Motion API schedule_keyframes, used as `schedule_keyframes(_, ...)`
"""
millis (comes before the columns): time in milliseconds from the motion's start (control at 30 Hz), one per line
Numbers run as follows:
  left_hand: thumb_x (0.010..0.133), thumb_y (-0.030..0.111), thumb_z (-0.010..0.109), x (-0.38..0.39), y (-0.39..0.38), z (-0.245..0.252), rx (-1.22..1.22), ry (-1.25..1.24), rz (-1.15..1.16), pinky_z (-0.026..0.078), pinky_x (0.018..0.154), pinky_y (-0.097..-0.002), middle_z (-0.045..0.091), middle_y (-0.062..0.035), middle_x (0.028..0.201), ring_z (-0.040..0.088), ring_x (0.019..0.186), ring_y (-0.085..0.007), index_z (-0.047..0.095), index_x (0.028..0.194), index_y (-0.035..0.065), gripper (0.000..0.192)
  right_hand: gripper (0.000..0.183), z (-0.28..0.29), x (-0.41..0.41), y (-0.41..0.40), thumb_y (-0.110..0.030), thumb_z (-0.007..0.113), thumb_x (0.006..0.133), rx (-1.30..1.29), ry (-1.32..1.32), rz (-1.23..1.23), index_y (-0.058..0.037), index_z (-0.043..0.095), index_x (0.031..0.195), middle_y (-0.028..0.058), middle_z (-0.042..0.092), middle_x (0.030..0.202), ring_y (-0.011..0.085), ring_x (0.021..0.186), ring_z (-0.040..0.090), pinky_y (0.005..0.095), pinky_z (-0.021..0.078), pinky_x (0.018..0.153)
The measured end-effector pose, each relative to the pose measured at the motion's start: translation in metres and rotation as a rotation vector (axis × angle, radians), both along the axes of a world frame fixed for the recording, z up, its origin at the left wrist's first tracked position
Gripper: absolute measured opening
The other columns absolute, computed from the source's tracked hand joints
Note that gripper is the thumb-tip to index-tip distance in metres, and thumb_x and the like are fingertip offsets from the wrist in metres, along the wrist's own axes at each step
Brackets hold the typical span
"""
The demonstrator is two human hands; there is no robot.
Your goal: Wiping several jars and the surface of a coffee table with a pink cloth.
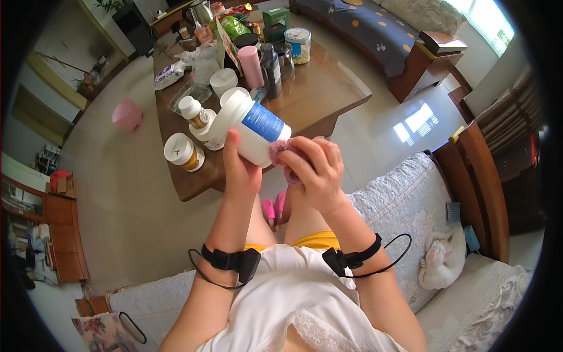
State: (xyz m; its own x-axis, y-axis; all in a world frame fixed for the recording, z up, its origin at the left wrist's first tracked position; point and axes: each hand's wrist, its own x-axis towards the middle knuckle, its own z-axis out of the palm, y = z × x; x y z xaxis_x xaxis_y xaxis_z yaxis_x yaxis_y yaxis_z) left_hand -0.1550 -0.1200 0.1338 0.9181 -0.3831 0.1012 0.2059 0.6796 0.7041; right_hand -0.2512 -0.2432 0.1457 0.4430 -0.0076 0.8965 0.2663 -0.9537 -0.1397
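Observation:
My left hand (242, 165) grips a large white plastic jar (246, 127) with a blue label, tilted above the near part of the wooden table (325, 105). In my right hand (314, 169) is a bunched mauve cloth (285, 156), pressed against the jar's base. Left of the jar stand a white tub (184, 152) with a gold label and a small white bottle (193, 112), which overlaps another white container (211, 132) in the view. Behind the held jar are more white tubs (223, 82), a pink tumbler (250, 67) and a dark bottle (271, 72).
Farther back on the table are a clear plastic tray (189, 94), a lidded canister (297, 46) and a steel kettle (201, 12). A white cat (442, 259) lies curled on the sofa at right. A pink bin (127, 115) stands on the floor at left.

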Motion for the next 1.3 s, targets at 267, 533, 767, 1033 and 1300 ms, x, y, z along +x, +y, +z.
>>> schedule_keyframes(267, 0.086, 0.053, 0.056, -0.006, -0.001, 0.010, -0.011, -0.007, 0.013, 0.048, 0.088, -0.0357, 0.058, -0.0050, 0.112, 0.058, 0.102, -0.0178, 0.045, 0.126, 0.0064, 0.063, 0.034, 0.005, 0.010, -0.018, 0.010, 0.048, 0.062, 0.552, 0.102, 0.222, -0.0033, 0.062, 0.090, 0.0092, 0.058, 0.091, 0.0265, 0.084, 0.056, 0.0332, 0.0459, 0.078)
schedule_keyframes(533, 0.085, 0.061, 0.050, 0.000, -0.004, 0.006, -0.162, 0.061, -0.127, 0.049, 0.089, -0.0380, 0.060, -0.0083, 0.112, 0.059, 0.102, -0.0223, 0.047, 0.126, 0.0082, 0.067, 0.035, -0.010, 0.011, -0.018, 0.012, 0.041, 0.072, 1.467, 0.356, 0.780, 0.0031, 0.059, 0.101, 0.0048, 0.060, 0.093, 0.0121, 0.086, 0.057, 0.0251, 0.0475, 0.078)
schedule_keyframes(767, 0.079, 0.070, 0.050, 0.007, -0.009, 0.002, -0.271, 0.183, -0.152, 0.042, 0.099, -0.0449, 0.055, -0.0136, 0.123, 0.054, 0.114, -0.0306, 0.043, 0.132, 0.0096, 0.080, 0.039, -0.027, 0.017, -0.004, 0.003, 0.050, 0.073, 1.861, 0.498, 0.864, 0.0021, 0.057, 0.111, 0.0087, 0.061, 0.100, 0.0162, 0.091, 0.059, 0.0294, 0.0498, 0.080)
schedule_keyframes(1033, 0.078, 0.051, 0.069, 0.015, -0.016, -0.004, -0.082, -0.069, -0.161, 0.045, 0.092, -0.0399, 0.056, -0.0038, 0.114, 0.054, 0.106, -0.0224, 0.046, 0.124, 0.0094, 0.067, 0.028, -0.064, 0.024, 0.000, -0.005, 0.059, 0.079, 2.481, 0.590, 0.730, 0.0100, 0.051, 0.102, 0.0141, 0.062, 0.091, 0.0215, 0.076, 0.065, 0.0365, 0.0561, 0.067)
schedule_keyframes(1300, 0.076, 0.016, 0.077, 0.020, -0.005, -0.019, 0.028, -0.107, 0.190, 0.042, 0.095, -0.0360, 0.052, -0.0057, 0.119, 0.053, 0.108, -0.0177, 0.044, 0.126, 0.0080, 0.060, 0.029, -0.014, 0.014, 0.009, -0.003, 0.052, 0.078, 2.314, 0.472, 0.851, 0.0040, 0.053, 0.106, 0.0132, 0.062, 0.091, 0.0224, 0.076, 0.065, 0.0368, 0.0557, 0.068)
